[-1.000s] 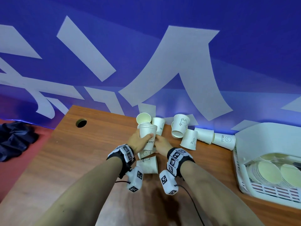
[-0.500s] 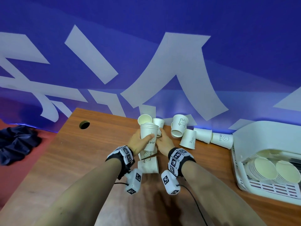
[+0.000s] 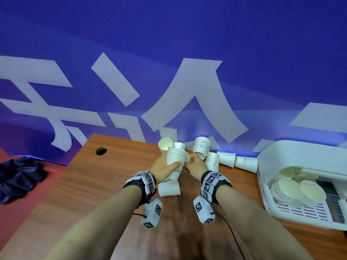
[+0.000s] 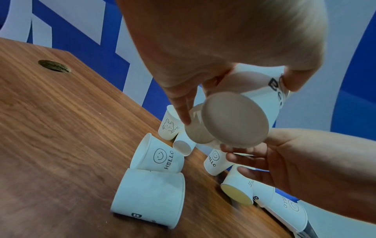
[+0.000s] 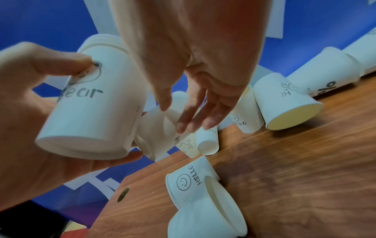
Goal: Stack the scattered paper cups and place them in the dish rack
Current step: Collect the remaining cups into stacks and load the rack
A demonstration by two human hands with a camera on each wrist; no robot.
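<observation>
My left hand grips a nested stack of white paper cups upright above the table. The left wrist view shows the stack's base, and the right wrist view shows its "Bear" print. Just right of the stack, my right hand pinches a single tilted paper cup between thumb and fingers. That cup is blurred and off the table. Loose cups lie around: a plain one below the stack, a bunny cup and a "HELLO" cup.
The white dish rack stands at the table's right end, with rows of nested cups lying in it. The wooden table has a cable hole at its far left. A blue banner wall backs the table; dark cloth lies on the floor.
Both hands stay together at the stack. The right hand has shifted up beside the stack's rim with a cup between its fingers. The head view has tilted slightly.
</observation>
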